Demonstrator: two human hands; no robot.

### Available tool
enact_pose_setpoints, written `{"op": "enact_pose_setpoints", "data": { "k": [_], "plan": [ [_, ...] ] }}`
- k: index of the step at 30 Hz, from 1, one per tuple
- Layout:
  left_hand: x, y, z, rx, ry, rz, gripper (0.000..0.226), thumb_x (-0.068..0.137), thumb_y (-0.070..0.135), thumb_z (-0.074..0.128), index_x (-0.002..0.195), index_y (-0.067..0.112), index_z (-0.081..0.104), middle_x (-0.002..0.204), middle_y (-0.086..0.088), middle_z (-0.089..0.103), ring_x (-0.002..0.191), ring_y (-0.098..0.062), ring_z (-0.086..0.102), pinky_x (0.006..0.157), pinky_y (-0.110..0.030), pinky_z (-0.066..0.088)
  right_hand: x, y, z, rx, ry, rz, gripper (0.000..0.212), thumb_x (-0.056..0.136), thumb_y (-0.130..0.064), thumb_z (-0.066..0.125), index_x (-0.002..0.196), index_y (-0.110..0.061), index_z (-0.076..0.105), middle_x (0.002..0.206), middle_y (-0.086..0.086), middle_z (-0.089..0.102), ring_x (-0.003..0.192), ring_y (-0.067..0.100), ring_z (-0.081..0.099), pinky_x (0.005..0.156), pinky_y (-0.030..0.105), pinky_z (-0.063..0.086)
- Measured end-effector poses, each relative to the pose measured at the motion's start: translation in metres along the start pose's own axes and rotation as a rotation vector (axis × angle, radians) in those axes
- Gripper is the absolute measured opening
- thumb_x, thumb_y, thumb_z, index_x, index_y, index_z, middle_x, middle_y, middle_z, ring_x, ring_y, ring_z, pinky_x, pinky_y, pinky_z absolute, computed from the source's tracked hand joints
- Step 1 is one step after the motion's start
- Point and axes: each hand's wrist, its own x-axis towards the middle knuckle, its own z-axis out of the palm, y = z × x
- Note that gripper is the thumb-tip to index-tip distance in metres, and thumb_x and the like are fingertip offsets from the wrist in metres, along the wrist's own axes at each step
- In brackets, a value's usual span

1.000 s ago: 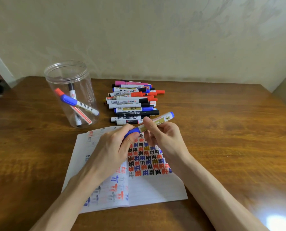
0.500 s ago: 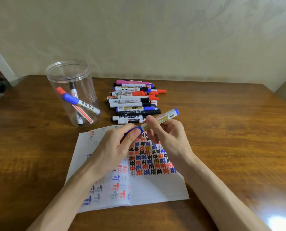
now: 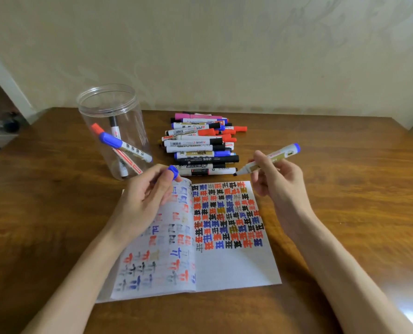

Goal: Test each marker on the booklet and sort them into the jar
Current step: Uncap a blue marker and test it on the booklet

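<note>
Pinching the marker (image 3: 283,152) in right hand (image 3: 276,183) fingers, with bare tip pointed down-left, just beyond the top edge of the booklet (image 3: 234,268) and close to the pile (image 3: 195,143). Gripping the cap (image 3: 173,171) between left hand (image 3: 145,201) thumb and fingers, above the left page. Could streak desk (image 3: 345,213) or skin with a stray tip; could lose the cap on a loosened pinch; could knock the jar (image 3: 134,116) over on a hasty reach.

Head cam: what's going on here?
A person is testing markers. The left hand pinches a blue cap; the right hand holds the uncapped marker, tip off the paper near the open booklet's far edge. Three markers lean in the clear jar; a pile of markers lies on the wooden table behind.
</note>
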Motion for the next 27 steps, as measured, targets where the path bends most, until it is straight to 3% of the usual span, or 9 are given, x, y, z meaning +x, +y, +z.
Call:
{"op": "enact_pose_setpoints", "data": {
  "k": [3, 7, 9, 12, 17, 22, 27],
  "plan": [
    [-0.001, 0.004, 0.004, 0.069, -0.088, 0.03, 0.023, 0.11, 0.035, 0.048, 0.095, 0.031, 0.065, 0.067, 0.006, 0.051, 0.064, -0.007, 0.048, 0.064, -0.02, 0.04, -0.008, -0.005, -0.004, 0.002, 0.012, 0.068, 0.038, 0.095, -0.043, 0.071, 0.095, -0.005, 0.07, 0.064, 0.002, 0.06, 0.055, 0.01, 0.052, 0.053, 0.021, 0.045],
    [-0.002, 0.014, 0.015, 0.179, -0.201, 0.018, 0.016, 0.106, 0.038, 0.051, 0.098, 0.032, 0.063, 0.076, 0.02, 0.062, 0.075, -0.005, 0.062, 0.067, -0.013, 0.045, -0.024, -0.007, -0.015, -0.118, 0.011, 0.04, 0.032, 0.095, -0.038, 0.074, 0.092, -0.007, 0.068, 0.064, -0.001, 0.066, 0.056, 0.008, 0.059, 0.053, 0.02, 0.048],
    [-0.001, 0.02, 0.022, 0.212, -0.246, 0.017, 0.017, 0.103, 0.043, 0.051, 0.102, 0.032, 0.064, 0.079, 0.023, 0.063, 0.079, -0.005, 0.064, 0.069, -0.015, 0.047, -0.039, -0.003, -0.025, -0.173, 0.028, 0.003, 0.026, 0.096, -0.033, 0.074, 0.094, -0.007, 0.071, 0.065, 0.002, 0.069, 0.057, 0.01, 0.061, 0.054, 0.02, 0.049],
    [0.002, 0.023, 0.032, 0.265, -0.27, 0.029, 0.019, 0.099, 0.049, 0.05, 0.105, 0.036, 0.063, 0.087, 0.026, 0.065, 0.089, -0.004, 0.066, 0.071, -0.016, 0.051, -0.061, 0.006, -0.042, -0.303, 0.073, -0.048, 0.027, 0.097, -0.026, 0.073, 0.082, -0.004, 0.071, 0.056, 0.002, 0.065, 0.051, 0.011, 0.056, 0.052, 0.024, 0.045],
    [-0.002, 0.012, 0.039, 0.303, -0.265, -0.002, 0.023, 0.094, 0.059, 0.049, 0.105, 0.043, 0.061, 0.1, 0.028, 0.067, 0.096, -0.003, 0.067, 0.076, -0.027, 0.058, -0.083, 0.018, -0.053, -0.373, 0.125, -0.091, 0.019, 0.093, -0.011, 0.073, 0.074, -0.012, 0.069, 0.057, -0.008, 0.068, 0.05, 0.004, 0.061, 0.051, 0.016, 0.044],
    [-0.01, -0.001, 0.034, 0.298, -0.212, -0.041, 0.024, 0.1, 0.052, 0.053, 0.111, 0.034, 0.066, 0.096, 0.014, 0.072, 0.092, -0.011, 0.07, 0.078, -0.043, 0.059, -0.084, 0.022, -0.053, -0.413, 0.138, -0.116, 0.016, 0.092, -0.012, 0.074, 0.076, -0.015, 0.07, 0.067, -0.009, 0.074, 0.058, 0.006, 0.069, 0.053, 0.017, 0.05],
    [-0.012, -0.003, 0.036, 0.313, -0.208, -0.037, 0.027, 0.099, 0.053, 0.052, 0.111, 0.034, 0.066, 0.094, 0.016, 0.071, 0.094, -0.009, 0.069, 0.076, -0.039, 0.06, -0.083, 0.025, -0.053, -0.461, 0.079, -0.134, 0.013, 0.09, -0.021, 0.074, 0.077, -0.019, 0.071, 0.069, -0.012, 0.075, 0.056, 0.007, 0.069, 0.05, 0.02, 0.05]
  ]
}}
